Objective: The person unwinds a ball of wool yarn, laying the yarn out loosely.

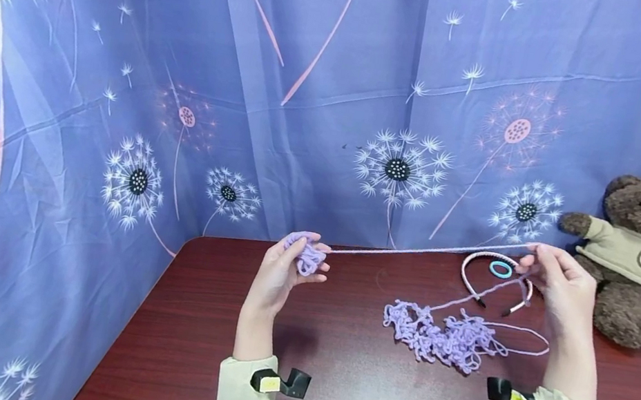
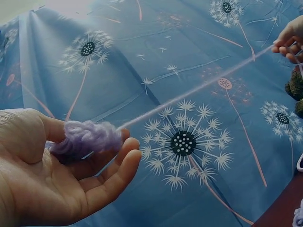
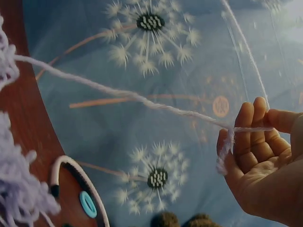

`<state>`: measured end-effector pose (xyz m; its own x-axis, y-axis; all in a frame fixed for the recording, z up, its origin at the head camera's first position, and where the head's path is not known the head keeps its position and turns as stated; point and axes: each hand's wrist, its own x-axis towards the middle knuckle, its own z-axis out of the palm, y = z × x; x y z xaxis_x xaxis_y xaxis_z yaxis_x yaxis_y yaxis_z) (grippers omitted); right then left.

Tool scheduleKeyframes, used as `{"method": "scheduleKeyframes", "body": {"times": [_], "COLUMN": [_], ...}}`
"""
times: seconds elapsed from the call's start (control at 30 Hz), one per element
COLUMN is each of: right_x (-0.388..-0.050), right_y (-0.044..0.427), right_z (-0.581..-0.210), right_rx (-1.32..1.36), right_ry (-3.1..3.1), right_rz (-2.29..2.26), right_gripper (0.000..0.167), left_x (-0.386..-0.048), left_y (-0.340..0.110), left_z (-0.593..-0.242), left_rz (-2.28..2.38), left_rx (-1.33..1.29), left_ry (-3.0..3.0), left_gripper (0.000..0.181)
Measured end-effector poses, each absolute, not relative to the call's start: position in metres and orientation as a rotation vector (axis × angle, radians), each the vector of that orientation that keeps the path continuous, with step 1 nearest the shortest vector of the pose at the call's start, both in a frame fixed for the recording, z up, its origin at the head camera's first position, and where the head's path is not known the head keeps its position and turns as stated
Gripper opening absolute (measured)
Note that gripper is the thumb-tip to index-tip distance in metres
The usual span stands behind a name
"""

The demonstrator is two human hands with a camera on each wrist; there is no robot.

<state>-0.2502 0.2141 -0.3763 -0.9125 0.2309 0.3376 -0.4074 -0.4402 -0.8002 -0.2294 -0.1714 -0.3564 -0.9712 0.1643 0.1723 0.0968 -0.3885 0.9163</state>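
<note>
In the head view my left hand (image 1: 277, 274) holds a small bundle of lilac yarn (image 1: 311, 261) between thumb and fingers. The left wrist view shows that bundle (image 2: 90, 137) under the thumb, the other fingers curving below. A taut strand (image 1: 432, 250) runs from it, rising to my right hand (image 1: 568, 285). There the thumb and fingertips pinch the yarn, seen closely in the right wrist view, where the hand (image 3: 265, 161) also has a short piece hanging over a finger. From the right hand the strand slopes down to a loose, crinkled lilac yarn heap (image 1: 449, 339) on the table.
Behind the heap, a pale headband (image 1: 467, 269) and a turquoise ring (image 1: 500, 269) lie on the dark red-brown table (image 1: 200, 321). A brown teddy bear (image 1: 632, 256) in a beige shirt sits at the right. A blue dandelion-print curtain (image 1: 325, 89) hangs behind the table.
</note>
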Motion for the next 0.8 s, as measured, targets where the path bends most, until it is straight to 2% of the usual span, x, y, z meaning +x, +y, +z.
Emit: {"method": "scheduleKeyframes", "body": {"times": [0.43,0.67,0.8], "right_x": [-0.251,-0.262,-0.269], "right_y": [0.245,0.228,0.210], "right_z": [-0.396,-0.402,-0.403], "right_rx": [0.127,0.091,0.113], "right_ry": [-1.353,-1.661,-1.866], "right_rz": [2.403,2.354,2.171], "right_gripper": [0.021,0.025,0.023], "left_x": [-0.228,-0.230,-0.230], "left_y": [-0.179,-0.171,-0.165], "left_z": [-0.356,-0.356,-0.358], "left_rz": [2.603,2.558,2.530], "left_rx": [0.302,0.333,0.363], "left_ry": [1.722,1.714,1.716], "left_gripper": [0.029,0.025,0.023]}}
